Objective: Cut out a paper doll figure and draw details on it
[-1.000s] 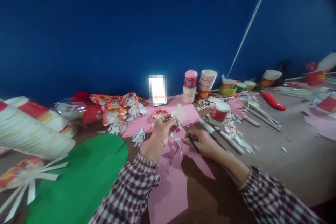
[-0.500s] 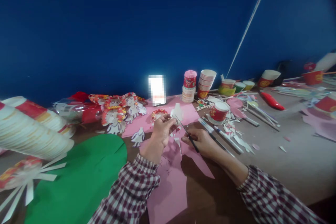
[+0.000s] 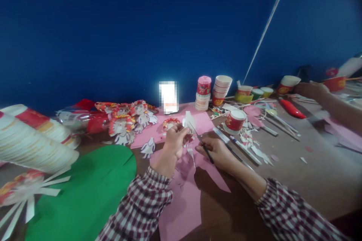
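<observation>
Near the middle, my left hand is closed in a pinch on a small white paper cutout, held up above the pink paper. My right hand is wrapped round a slim black-handled cutting tool; whether it is a knife or scissors I cannot make out. Its thin tip meets the edge of the white paper. Below the hands hangs or lies a pointed white scrap. Left of my left wrist lies a white paper figure with a dark outline.
Green sheet and stacked paper cups lie left. Behind are decorated paper figures, a bright blurred screen and upright cup stacks. Markers, a red cup and scraps lie right. Another person's hand reaches in.
Another person's arm has come in from the right, its hand near the tipped cup at the back. The white cutout has turned or shifted slightly in my left hand; my hands stay in place.
</observation>
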### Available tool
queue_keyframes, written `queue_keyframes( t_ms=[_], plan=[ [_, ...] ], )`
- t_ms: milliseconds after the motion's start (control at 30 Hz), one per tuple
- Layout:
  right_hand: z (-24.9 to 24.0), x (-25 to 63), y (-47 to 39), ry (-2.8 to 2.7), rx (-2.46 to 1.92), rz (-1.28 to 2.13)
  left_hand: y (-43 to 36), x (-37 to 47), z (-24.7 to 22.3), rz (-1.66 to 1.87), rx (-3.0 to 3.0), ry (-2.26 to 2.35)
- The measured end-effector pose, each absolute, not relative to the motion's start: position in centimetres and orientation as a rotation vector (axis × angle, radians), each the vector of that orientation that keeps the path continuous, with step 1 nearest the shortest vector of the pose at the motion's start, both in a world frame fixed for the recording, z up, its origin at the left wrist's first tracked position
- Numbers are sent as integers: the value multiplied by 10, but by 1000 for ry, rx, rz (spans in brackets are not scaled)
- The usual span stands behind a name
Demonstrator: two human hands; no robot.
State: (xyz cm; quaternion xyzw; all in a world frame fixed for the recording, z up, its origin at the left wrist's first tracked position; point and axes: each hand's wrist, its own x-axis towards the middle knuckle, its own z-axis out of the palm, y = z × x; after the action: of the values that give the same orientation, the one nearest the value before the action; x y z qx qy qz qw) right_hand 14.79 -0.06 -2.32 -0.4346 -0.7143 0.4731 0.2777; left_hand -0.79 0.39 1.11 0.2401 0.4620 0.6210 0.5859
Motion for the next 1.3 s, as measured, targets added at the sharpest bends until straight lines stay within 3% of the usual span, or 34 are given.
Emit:
queue_keyframes(
  t_ms=[400,733,1300],
  plan=[
    [-22,148,0,-1897,-1145,1224,5,-8,3,1441,571,1054],
    [-21,150,1,-1746,-1127,1557,7,-11,4,1413,568,1090],
    [-20,153,5,-1922,-1127,1382,7,-9,-2,1464,606,1104]
  ],
)
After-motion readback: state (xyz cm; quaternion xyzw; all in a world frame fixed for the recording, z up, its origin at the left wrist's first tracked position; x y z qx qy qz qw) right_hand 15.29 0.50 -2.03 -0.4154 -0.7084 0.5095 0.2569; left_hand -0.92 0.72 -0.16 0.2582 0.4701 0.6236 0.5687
